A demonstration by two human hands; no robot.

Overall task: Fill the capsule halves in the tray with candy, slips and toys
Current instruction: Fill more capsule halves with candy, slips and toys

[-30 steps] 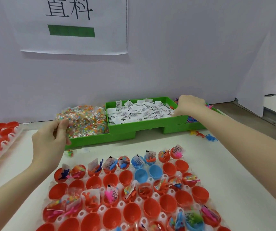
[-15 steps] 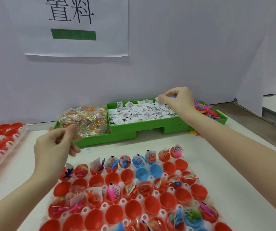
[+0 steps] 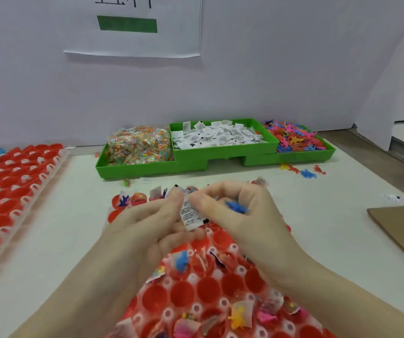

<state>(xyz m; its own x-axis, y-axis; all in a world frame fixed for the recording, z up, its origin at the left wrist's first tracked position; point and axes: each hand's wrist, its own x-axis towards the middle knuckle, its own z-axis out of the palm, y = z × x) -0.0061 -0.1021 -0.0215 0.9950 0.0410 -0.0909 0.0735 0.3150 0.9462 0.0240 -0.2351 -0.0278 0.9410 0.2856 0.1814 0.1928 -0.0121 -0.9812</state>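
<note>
Both your hands came back over the tray (image 3: 196, 311): left hand (image 3: 147, 230) and right hand (image 3: 242, 215) pinch a slip (image 3: 190, 214); right also grips a blue toy (image 3: 236, 206).

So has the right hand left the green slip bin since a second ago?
Yes. The right hand has come back from the green slip bin toward the person, over the capsule tray, pinching a slip beside the left hand.

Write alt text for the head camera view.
Both hands meet over a tray of red capsule halves, the left hand and right hand pinching a printed paper slip; the right also holds a blue toy. Behind, green bins hold candy, slips and toys.
</note>
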